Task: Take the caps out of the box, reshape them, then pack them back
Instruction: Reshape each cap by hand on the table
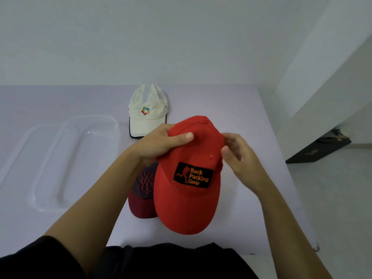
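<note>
A red cap bearing a "Back Packing Gear" patch is held above the near middle of the tabletop, brim toward the wearer of the camera. The left hand grips the crown's far-left side, thumb laid across the top, apparently to steady the cap. The right hand curls its fingers at the crown's right edge, seemingly to work the fabric back into shape; blur leaves it unclear whether that hand pinches the cloth or only touches it.

Directly beneath lies a dark maroon cap, half hidden by the red one. A white cap with a multicoloured logo sits farther back, crown rounded, which suggests it has been shaped.

That makes 3 caps, all outside the box, so repacking appears not yet begun. 1 clear plastic box waits to the left, with what looks like its lid beside it at far left.
</note>
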Available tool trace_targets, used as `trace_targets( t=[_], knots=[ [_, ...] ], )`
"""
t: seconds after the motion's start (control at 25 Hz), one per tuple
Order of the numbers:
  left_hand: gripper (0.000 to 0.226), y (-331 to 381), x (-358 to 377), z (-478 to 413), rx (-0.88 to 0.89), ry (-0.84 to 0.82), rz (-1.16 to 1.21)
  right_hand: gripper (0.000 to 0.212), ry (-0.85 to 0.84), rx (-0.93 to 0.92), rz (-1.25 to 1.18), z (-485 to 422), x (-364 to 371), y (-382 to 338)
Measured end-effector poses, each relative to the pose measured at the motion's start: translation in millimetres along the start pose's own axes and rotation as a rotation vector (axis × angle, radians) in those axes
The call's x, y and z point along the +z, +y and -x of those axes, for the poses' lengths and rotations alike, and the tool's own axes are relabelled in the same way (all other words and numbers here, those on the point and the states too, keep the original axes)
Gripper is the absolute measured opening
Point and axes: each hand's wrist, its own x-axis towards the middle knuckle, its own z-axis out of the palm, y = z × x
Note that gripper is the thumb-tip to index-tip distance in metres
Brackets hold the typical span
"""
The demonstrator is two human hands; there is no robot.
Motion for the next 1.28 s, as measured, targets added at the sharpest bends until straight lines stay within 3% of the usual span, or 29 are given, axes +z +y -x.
trace_targets(
  t=[0.08,0.12,0.16,0.28,0.32,0.44,0.68,0.88,0.96,1.12,1.28],
  knots=[
    [0.035,5,12,-2,-0.033,0.025,0.016,0.041,-0.250,0.092,-0.053,-6,0,-6],
    [0.040,6,15,-3,-0.045,0.047,-0.001,0.038,-0.275,0.117,-0.091,-9,1,-5],
    [0.044,4,16,-5,-0.042,0.079,-0.107,0.041,-0.243,0.114,-0.110,-11,1,-3],
    [0.047,-16,8,-15,0.012,0.230,-0.710,0.062,-0.057,0.112,-0.042,-16,2,8],
    [0.047,-23,7,-17,-0.005,0.248,-0.775,0.063,-0.031,0.139,0.012,-19,1,16],
    [0.051,-49,7,-24,-0.105,0.217,-0.741,0.068,-0.018,0.246,0.140,-20,-1,40],
    [0.042,-94,14,-38,-0.179,0.075,-0.671,0.060,-0.084,0.391,0.148,-16,-21,84],
    [0.036,-113,9,-56,-0.236,0.015,-0.892,0.026,-0.271,0.465,0.110,-20,-32,107],
    [0.023,-114,7,-63,-0.310,0.044,-0.774,0.025,-0.309,0.492,0.070,-25,-32,113],
    [0.014,-108,19,-73,-0.483,0.081,-0.250,0.038,-0.378,0.516,-0.083,-42,-26,117],
    [0.021,-106,18,-79,-0.400,0.005,-0.237,0.046,-0.362,0.525,-0.232,-62,-27,118]
  ],
)
